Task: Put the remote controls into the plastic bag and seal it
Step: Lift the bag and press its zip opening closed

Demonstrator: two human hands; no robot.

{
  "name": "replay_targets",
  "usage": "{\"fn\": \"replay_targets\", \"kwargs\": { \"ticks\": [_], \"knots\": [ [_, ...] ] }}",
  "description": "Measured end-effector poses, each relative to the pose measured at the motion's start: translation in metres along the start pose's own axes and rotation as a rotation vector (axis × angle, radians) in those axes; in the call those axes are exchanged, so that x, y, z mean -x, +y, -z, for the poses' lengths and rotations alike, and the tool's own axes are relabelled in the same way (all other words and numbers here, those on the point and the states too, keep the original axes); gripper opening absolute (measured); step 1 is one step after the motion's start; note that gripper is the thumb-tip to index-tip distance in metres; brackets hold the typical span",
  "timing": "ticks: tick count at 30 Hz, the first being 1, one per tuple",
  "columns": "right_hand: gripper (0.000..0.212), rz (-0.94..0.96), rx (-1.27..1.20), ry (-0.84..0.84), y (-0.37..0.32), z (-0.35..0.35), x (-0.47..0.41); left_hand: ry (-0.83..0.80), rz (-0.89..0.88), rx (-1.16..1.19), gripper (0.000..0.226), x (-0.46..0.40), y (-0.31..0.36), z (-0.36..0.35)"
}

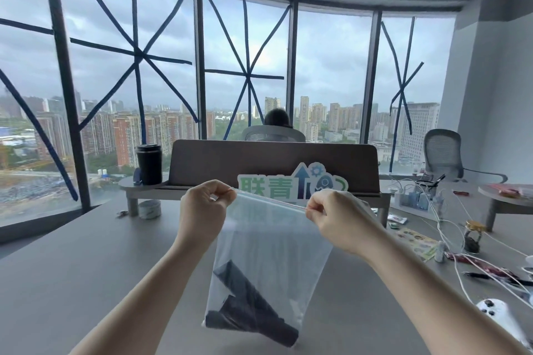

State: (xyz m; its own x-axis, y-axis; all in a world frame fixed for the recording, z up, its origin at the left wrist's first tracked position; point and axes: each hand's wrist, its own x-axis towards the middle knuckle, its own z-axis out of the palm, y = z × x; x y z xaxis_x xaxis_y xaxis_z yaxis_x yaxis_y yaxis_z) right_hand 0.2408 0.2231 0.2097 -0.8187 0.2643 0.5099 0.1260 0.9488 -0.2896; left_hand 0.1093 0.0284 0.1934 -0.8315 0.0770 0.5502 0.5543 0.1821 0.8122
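Observation:
A clear plastic bag hangs in the air above the grey table. Dark remote controls lie crossed at its bottom. My left hand pinches the bag's top left corner at the zip strip. My right hand pinches the top edge at the right end. The strip runs taut between the two hands. Whether the strip is pressed closed along its length I cannot tell.
A brown desk divider with a green and blue sign stands behind the bag. A black cup sits at left. White cables, small items and a white game controller crowd the right. A person sits behind the divider.

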Motion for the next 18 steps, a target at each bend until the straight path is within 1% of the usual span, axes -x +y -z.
{"fn": "replay_targets", "kwargs": {
  "ticks": [5, 13, 18],
  "knots": [
    [0.013, 0.026, 0.033, 0.015, -0.002, -0.001, 0.005, 0.038, -0.015, -0.010, 0.015, -0.006, -0.009, 0.018],
    [0.015, 0.115, 0.106, 0.016, -0.038, 0.010, 0.012, 0.064, -0.011, 0.034, 0.014, -0.014, -0.022, 0.048],
    [0.022, 0.099, 0.171, 0.013, -0.054, 0.001, 0.002, 0.061, 0.016, 0.045, 0.013, -0.023, -0.041, 0.059]
  ]
}}
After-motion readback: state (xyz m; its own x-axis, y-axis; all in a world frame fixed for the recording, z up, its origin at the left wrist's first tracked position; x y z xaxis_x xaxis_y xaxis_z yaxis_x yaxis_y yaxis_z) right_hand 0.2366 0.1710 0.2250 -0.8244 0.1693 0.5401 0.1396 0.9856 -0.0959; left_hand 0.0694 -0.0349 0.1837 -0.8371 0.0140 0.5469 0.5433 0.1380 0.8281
